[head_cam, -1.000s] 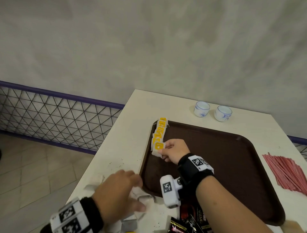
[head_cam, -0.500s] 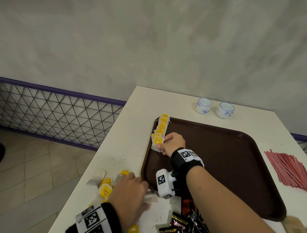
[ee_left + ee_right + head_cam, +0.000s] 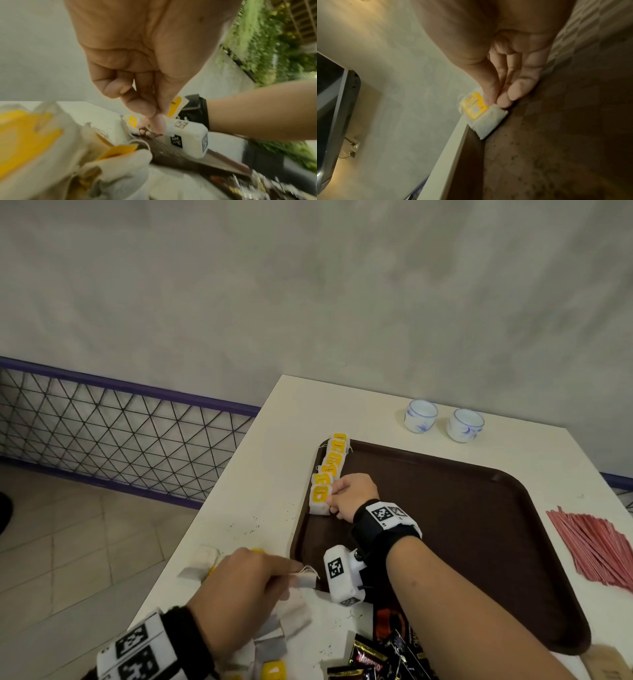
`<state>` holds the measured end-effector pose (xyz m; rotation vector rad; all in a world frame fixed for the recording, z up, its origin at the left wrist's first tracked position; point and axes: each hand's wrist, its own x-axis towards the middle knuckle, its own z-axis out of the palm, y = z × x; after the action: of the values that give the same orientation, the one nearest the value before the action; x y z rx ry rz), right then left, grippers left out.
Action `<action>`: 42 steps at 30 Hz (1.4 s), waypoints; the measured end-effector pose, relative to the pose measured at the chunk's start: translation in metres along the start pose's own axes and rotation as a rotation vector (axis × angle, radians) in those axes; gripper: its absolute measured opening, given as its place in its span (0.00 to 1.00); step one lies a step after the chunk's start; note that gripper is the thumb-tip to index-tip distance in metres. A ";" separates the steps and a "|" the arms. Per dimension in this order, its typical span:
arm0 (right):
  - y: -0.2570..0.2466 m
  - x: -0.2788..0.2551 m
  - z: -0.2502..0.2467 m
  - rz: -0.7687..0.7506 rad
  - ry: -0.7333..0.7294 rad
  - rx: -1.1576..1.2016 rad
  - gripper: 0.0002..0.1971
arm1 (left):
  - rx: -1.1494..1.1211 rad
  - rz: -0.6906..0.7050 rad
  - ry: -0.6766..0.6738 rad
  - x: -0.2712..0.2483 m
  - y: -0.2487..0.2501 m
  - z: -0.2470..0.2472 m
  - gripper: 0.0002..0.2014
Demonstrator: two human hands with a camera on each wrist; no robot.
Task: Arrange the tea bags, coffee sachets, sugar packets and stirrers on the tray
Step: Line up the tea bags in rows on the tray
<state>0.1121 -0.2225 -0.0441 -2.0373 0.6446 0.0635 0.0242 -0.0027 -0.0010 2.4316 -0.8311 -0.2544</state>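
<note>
Several loose tea bags [image 3: 274,642] lie heaped at the near left of the white table [image 3: 260,474], some with yellow tags showing. Dark coffee sachets [image 3: 370,662] sit just beside them at the near edge, close to the brown tray's [image 3: 479,542] near rim.

Left hand [image 3: 239,587] over the heap, knuckles up. Thumb and forefinger pinch one tea bag [image 3: 305,579] at its top edge, string loops showing; other fingers curled in. The bag hangs right at the tray's near-left rim.

Right hand [image 3: 352,496] farther in, on the tray's left side. Fingertips [image 3: 489,100] narrow, thumb and first fingers closed on the near corner of the end tea bag [image 3: 320,499], yellow tag up. The wrist view shows this bag lying flat against the tray's left wall.

Beyond it, a row of tea bags [image 3: 334,458] runs along the left rim to the far-left corner, tags overlapping.

Right of the tray, a sheaf of red stirrers [image 3: 596,549] on the table. Farthest: two white-and-blue cups [image 3: 443,419] side by side near the wall.
</note>
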 end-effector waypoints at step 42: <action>-0.002 -0.084 -0.032 -0.419 -0.029 0.158 0.03 | -0.747 -0.164 0.026 0.036 0.000 -0.038 0.29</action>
<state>0.0340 -0.2125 -0.0002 -1.9736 0.1875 -0.1974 0.0659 -0.0078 0.0302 1.7867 -0.4124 -0.4926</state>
